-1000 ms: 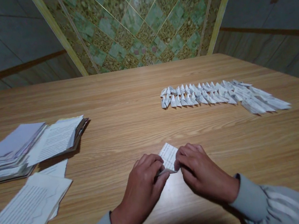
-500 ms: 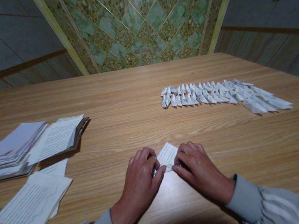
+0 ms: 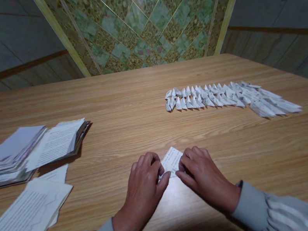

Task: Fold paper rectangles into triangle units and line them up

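Note:
A small piece of printed paper (image 3: 172, 160), folded to a triangle with its tip pointing away from me, lies on the wooden table in front of me. My left hand (image 3: 148, 179) grips its left corner, fingers curled and thumb along the near edge. On the opposite side my right hand (image 3: 203, 172) pinches the right corner in the same way. Both lower corners of the paper are hidden under my fingers.
Several folded paper pieces (image 3: 199, 101) stand in two rows at the back right, with flatter ones (image 3: 273, 103) at their right end. Paper stacks (image 3: 9, 151) lie on the left, and loose printed sheets (image 3: 31, 211) in front of them. A tiled wall (image 3: 138, 23) rises beyond the table (image 3: 121, 129).
Almost nothing differs. Both hands stay on the folded paper, and the view has shifted very slightly.

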### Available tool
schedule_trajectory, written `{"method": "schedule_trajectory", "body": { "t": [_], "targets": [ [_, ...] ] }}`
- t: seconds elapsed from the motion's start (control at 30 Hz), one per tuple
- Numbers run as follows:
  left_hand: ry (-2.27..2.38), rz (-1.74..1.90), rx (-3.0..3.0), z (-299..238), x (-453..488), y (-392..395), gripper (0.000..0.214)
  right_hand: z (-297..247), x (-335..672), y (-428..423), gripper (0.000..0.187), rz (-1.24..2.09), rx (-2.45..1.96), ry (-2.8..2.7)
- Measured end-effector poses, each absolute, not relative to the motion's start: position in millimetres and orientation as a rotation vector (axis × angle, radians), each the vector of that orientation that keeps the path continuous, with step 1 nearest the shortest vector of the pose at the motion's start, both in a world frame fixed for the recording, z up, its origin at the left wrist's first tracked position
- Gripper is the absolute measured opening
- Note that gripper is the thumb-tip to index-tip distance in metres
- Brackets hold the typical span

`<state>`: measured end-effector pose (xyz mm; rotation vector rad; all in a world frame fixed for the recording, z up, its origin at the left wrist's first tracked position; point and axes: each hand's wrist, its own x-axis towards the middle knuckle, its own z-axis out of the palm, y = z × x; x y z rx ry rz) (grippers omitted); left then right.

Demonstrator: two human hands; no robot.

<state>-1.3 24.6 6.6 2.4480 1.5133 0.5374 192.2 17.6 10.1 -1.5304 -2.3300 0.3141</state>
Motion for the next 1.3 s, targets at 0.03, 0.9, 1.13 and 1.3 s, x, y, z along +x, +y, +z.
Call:
{"method": "schedule_trajectory", "body": {
  "t": [0.03, 0.9, 1.13, 1.3],
  "targets": [
    [1.515, 0.536, 2.444, 7, -1, 25, 0.012, 10, 192, 18, 0.012, 0.315, -1.535, -2.332],
    [1.117, 0.749, 2.839, -4, -11, 24, 0.012, 12, 200, 21, 0.008, 0.449, -1.496, -2.382],
    [1.045, 0.764, 2.934, 1, -4, 24, 0.018, 10, 200, 19, 0.007, 0.402, -1.456, -2.357],
    [1.067, 0.854, 2.924, -2, -5, 24, 0.026, 10, 202, 19, 0.010, 0.328, -1.260, -2.393]
  ]
}}
